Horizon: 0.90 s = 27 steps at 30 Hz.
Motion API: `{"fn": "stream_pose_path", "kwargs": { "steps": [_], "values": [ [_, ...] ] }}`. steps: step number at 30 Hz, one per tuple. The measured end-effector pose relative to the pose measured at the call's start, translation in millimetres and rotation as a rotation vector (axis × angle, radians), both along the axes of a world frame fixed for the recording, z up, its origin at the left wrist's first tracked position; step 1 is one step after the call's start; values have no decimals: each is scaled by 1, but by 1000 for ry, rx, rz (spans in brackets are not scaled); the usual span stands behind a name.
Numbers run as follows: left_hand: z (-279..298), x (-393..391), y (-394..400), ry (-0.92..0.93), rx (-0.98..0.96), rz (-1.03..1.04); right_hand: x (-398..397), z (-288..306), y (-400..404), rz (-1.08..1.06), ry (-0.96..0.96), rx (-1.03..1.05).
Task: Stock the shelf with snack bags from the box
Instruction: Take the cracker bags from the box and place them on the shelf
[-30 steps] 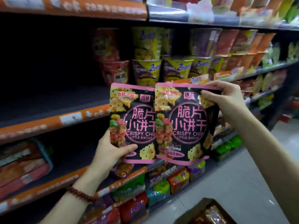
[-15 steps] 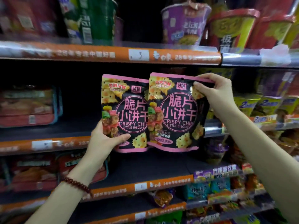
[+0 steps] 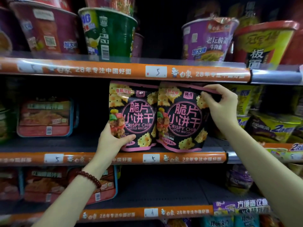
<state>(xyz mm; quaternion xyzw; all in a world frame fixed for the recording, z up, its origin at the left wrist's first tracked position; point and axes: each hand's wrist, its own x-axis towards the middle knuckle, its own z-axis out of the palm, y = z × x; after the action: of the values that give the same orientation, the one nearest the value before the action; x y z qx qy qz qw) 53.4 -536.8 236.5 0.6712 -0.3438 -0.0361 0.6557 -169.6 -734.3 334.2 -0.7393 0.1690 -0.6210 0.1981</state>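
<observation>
standing upright side by side on the middle shelf (image 3: 164, 149), two black and pink snack bags face outward with their edges touching. the left hand (image 3: 113, 141) grips the left bag (image 3: 136, 115) at its lower left corner, thumb across the front and fingers hidden behind. the right hand (image 3: 219, 104) pinches the right bag (image 3: 180, 118) at its upper right corner, fingers curled over the pink top seal and thumb pressed on the front. both bags carry the words "crispy chip little biscuit" and pictures of square crackers and a skewer. their bottoms sit at the shelf's front, just behind the orange price strip (image 3: 188, 158). a dark red bead bracelet (image 3: 90, 178) circles the left wrist.

to the left on the same shelf stands a flat red tray pack (image 3: 44, 117), well apart from the bags. yellow noodle cups (image 3: 275, 126) crowd the shelf just right of the right hand. on the shelf above sit large noodle tubs: a green tub (image 3: 109, 33), a purple tub (image 3: 208, 40) and a red and yellow tub (image 3: 264, 45). the box of the task does not show.
</observation>
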Motion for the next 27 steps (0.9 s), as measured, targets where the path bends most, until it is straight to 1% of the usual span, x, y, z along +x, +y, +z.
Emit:
{"fn": "stream_pose_path", "kwargs": {
  "steps": [2,6,9,11,15,17,23,27],
  "values": [
    [-6,1,-3,27,3,10,-1,-5,-2,-1,4,-12],
    [-4,2,-6,-3,23,-18,-1,-6,-7,57,8,39],
    [-1,3,-8,-24,23,-59,2,-17,-7,165,-45,197],
    [1,5,-7,-31,43,-100,3,-28,-7,183,-91,268],
    [7,16,-6,-36,112,-235,3,-43,-7,263,-129,439],
    [9,22,-8,-43,124,-226,2,-44,-9,277,-166,496],
    [4,24,-39,-48,143,-173,-14,-37,-19,108,-286,417],
    [4,25,-76,-17,182,-194,-27,-35,-26,66,-269,376]
  ]
}}
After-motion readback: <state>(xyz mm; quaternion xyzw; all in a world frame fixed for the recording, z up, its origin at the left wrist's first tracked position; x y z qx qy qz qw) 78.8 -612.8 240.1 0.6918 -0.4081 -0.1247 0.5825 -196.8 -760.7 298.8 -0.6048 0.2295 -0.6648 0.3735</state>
